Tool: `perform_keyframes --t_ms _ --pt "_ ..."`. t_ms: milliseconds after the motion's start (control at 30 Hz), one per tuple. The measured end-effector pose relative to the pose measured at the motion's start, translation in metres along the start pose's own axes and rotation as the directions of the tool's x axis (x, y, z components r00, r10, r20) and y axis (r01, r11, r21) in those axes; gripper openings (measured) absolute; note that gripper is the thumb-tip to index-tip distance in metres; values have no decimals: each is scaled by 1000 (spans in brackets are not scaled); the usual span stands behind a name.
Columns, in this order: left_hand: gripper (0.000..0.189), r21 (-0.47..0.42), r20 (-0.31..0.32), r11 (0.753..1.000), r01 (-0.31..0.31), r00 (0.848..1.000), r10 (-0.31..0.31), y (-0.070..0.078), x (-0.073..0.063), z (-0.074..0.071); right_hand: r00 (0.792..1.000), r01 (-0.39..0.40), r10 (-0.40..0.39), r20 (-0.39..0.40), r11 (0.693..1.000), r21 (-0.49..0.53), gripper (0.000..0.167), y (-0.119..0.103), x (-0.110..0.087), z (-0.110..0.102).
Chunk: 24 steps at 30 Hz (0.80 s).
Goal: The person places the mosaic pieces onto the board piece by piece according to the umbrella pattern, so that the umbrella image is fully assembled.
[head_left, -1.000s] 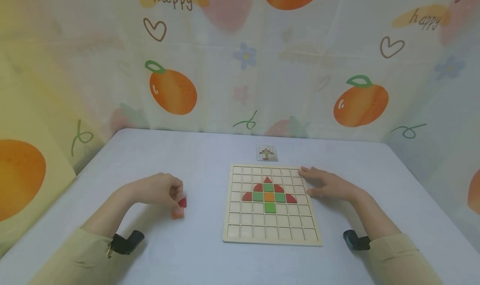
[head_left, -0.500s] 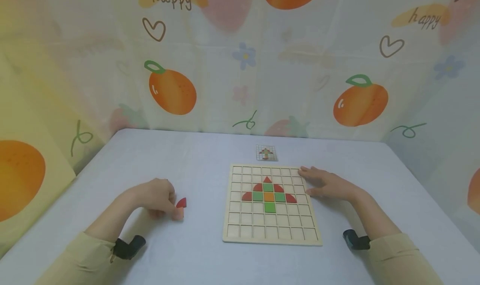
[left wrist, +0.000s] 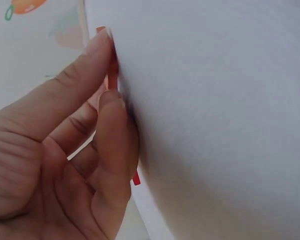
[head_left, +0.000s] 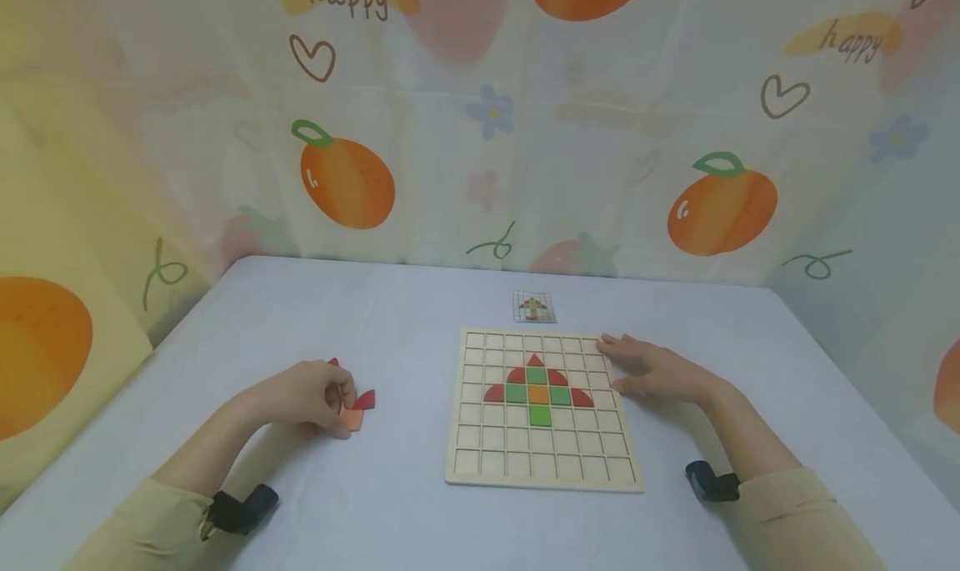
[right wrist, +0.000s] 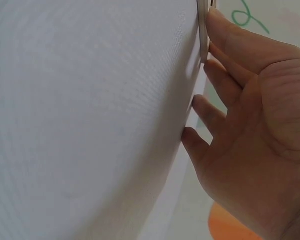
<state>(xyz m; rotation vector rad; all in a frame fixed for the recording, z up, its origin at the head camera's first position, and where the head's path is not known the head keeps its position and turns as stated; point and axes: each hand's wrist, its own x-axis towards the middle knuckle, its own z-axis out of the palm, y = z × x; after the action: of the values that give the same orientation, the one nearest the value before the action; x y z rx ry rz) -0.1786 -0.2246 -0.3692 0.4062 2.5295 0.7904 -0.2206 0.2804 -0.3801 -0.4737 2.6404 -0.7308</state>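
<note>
My left hand (head_left: 303, 394) is low over the table, left of the board. Its thumb and index finger pinch an orange square tile (head_left: 353, 420), seen edge-on in the left wrist view. A red curved-edged tile (head_left: 365, 400) lies against the orange one, and a red tip of another tile (head_left: 333, 361) shows behind the knuckles. The palm hides whatever else lies under it. My right hand (head_left: 660, 373) rests with extended fingers at the right edge of the wooden grid board (head_left: 495, 463). On the board, red, green and orange tiles form a tree-like shape.
A small pattern card (head_left: 533, 307) lies behind the board, printed with a similar shape on a grid. White cloth (head_left: 405, 521) covers the table. A fruit-printed curtain (head_left: 450, 137) hangs along its back and sides. Each wrist carries a black camera mount (head_left: 242, 511).
My left hand shifts about over the loose tiles, and the orange tile moves slightly left. A red tip behind the hand comes into sight. The right hand and board stay put.
</note>
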Motion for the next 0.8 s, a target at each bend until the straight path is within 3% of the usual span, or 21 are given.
perform_keyframes --t_ms 433,800 --pt "22 -111 -17 993 -51 999 49 -10 -1 -3 1000 -9 9 -2 1000 11 73 0 0 1" --pt "34 -169 -52 984 -47 998 39 -15 -4 -7 1000 7 -7 -3 1000 25 73 2 -1 1"
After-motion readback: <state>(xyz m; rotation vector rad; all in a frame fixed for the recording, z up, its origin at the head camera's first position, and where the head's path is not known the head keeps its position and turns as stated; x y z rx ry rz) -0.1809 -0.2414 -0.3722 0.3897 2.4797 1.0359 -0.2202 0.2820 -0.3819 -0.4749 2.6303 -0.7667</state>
